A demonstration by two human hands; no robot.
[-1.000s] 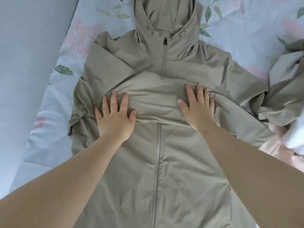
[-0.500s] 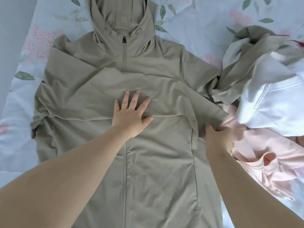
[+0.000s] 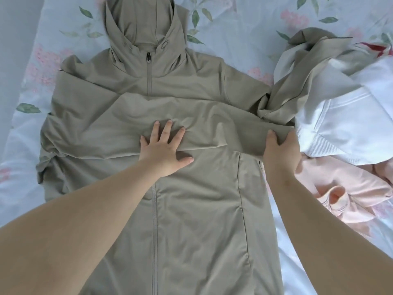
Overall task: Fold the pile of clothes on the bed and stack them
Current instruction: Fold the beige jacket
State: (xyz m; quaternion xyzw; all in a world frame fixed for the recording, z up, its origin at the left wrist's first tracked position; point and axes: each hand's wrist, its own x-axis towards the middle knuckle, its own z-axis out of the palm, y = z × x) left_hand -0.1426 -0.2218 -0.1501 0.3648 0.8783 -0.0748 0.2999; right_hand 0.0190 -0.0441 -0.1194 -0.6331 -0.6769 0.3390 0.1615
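Observation:
A khaki hooded zip jacket [image 3: 191, 209] lies front up on the bed, hood toward the far side, with one sleeve folded across its chest. My left hand [image 3: 163, 147] presses flat with spread fingers on that folded sleeve near the zip. My right hand [image 3: 280, 150] grips the jacket's right edge where the other sleeve [image 3: 297, 81] begins; its thumb lies on top of the cloth and its fingers curl under. That sleeve trails up and right over the pile.
To the right lies a heap of unfolded clothes: a white garment [image 3: 350, 116] and a pink one [image 3: 340, 188]. The bed sheet [image 3: 244, 28] is pale with pink flowers and green leaves. A plain grey strip shows at the far left.
My right hand left the folded sleeve, went to the jacket's right edge and took hold of it. My left hand slid to the jacket's middle. The view shifted right, showing the pile.

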